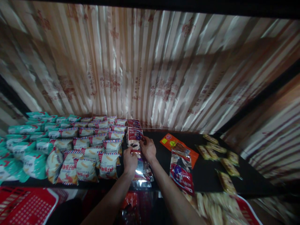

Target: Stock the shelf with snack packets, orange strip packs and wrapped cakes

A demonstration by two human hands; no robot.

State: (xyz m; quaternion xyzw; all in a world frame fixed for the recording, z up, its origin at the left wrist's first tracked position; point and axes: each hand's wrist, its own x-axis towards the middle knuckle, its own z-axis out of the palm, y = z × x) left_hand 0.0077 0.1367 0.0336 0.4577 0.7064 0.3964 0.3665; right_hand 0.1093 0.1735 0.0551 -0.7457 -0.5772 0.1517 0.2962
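Note:
A small dark-red and white snack packet [135, 135] with a blue picture stands in front of similar packets in a narrow row on the black shelf. My right hand [148, 149] pinches its right edge. At the packet's lower left, my left hand [130, 160] has its fingers closed on it. More shiny red and silver packets [142, 175] lie just below my hands, partly covered by them. Directly left stand rows of puffed snack bags [108, 165], white with red and blue trim.
Teal snack bags [35, 165] fill the far left. On the right lie an orange packet [171, 140], a larger red packet [181, 172] and several small yellow packets [229, 167]. Red baskets [25, 206] stand below the shelf's [208, 184] front edge. Patterned sheeting [150, 68] hangs behind.

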